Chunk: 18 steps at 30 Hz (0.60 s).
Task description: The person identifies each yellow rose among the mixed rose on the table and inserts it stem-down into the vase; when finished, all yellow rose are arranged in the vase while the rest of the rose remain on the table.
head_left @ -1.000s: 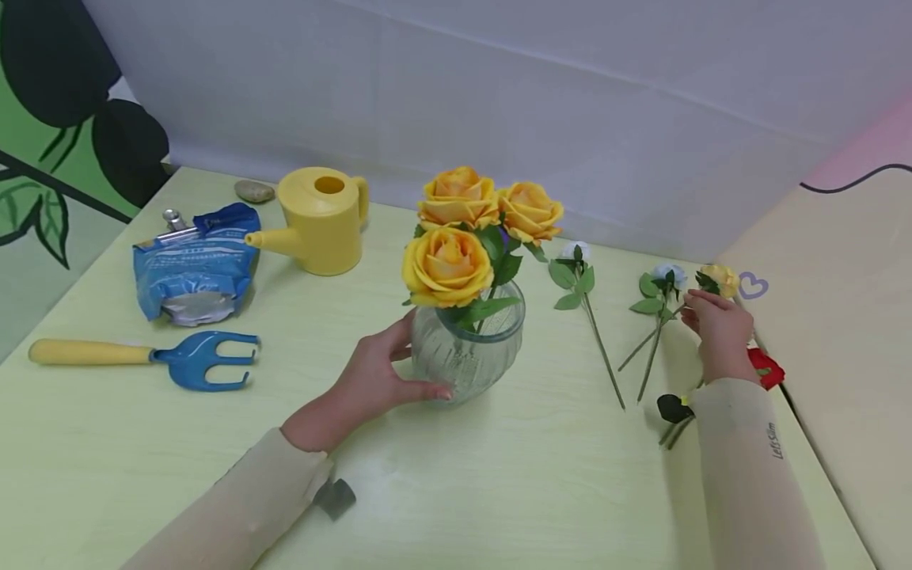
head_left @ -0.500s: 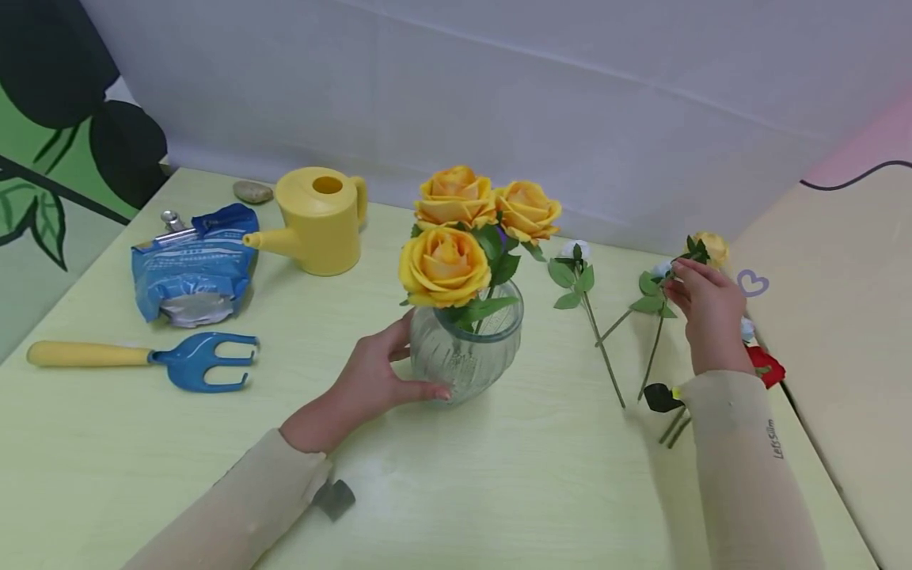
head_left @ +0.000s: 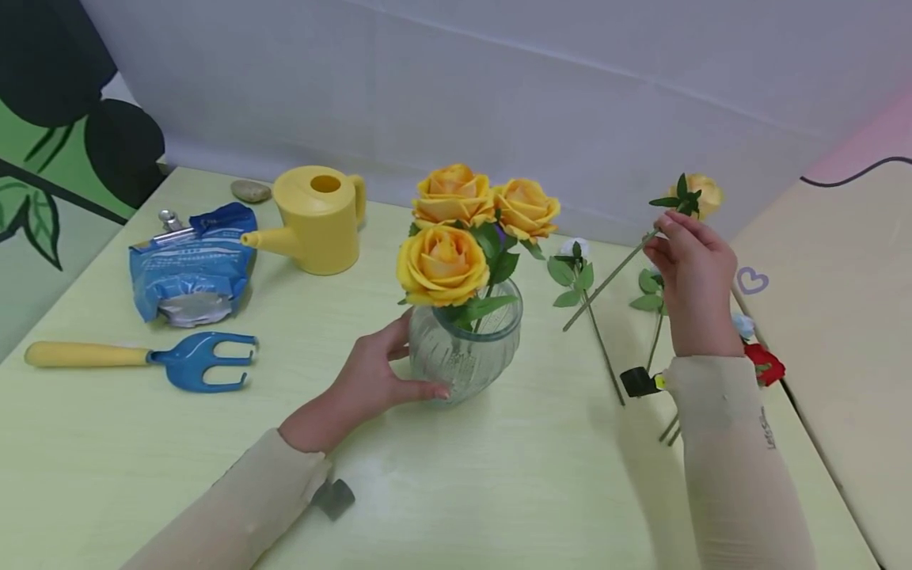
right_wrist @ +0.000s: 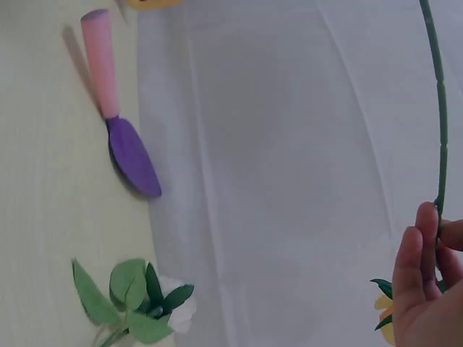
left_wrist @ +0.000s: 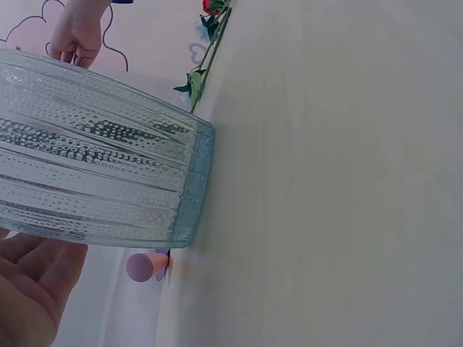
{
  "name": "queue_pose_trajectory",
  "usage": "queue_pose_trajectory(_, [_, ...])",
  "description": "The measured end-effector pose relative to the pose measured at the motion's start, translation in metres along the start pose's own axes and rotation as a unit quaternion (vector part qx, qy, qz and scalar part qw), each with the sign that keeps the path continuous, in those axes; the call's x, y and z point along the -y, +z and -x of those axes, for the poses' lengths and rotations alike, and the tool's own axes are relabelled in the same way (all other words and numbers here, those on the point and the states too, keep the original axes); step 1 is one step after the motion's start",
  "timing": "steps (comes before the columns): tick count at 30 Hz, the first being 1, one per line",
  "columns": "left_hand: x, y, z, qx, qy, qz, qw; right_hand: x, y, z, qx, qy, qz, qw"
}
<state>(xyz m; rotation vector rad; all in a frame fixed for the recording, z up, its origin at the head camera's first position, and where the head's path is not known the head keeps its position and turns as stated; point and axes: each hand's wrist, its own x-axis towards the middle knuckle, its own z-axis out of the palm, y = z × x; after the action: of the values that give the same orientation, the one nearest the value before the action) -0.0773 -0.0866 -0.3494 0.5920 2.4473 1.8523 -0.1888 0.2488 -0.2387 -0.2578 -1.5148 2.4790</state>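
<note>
My left hand (head_left: 370, 380) grips the side of a ribbed clear glass vase (head_left: 466, 364), thumb across its front and fingers behind. Three large orange-yellow roses (head_left: 445, 265) stand in the vase. Over the right side of the table, my right hand (head_left: 694, 277) pinches the stem of a pale yellow rose (head_left: 701, 194) just below its leaves. That rose is raised above the table, its bare stem slanting down to the left toward a white rose (head_left: 573, 249) lying there. In the right wrist view the green stem (right_wrist: 443, 130) runs up from between thumb and fingers.
A yellow watering can (head_left: 317, 229), a clipped blue bag (head_left: 195, 265), a stone (head_left: 251, 191) and a blue hand fork (head_left: 207, 360) occupy the left side. A red rose (head_left: 765, 364) lies by the right edge. Behind the vase lies a purple trowel (right_wrist: 134, 155) with a pink handle.
My right hand has lifted the pale yellow rose off the table, moving it up and slightly left. My left hand has kept its grip on the vase, which stays in place.
</note>
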Motion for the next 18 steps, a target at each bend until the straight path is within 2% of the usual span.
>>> queue_pose_trajectory(6, [0.000,0.000,0.000,-0.001,-0.001,0.001,1.0000,0.005,0.026,0.014,0.033,-0.024,-0.064,0.9971])
queue_pose_trajectory(10, [0.000,0.000,0.000,0.000,-0.001,0.003,1.0000,0.008,0.044,0.027,0.038,-0.042,-0.094,0.9940])
queue_pose_trajectory(13, [0.001,0.000,0.000,-0.002,0.002,0.004,1.0000,0.008,0.055,0.036,0.036,-0.074,-0.092,0.9924])
queue_pose_trajectory(18, [0.001,0.000,0.000,-0.002,0.007,0.001,1.0000,0.005,0.063,0.050,0.034,-0.134,-0.055,0.9889])
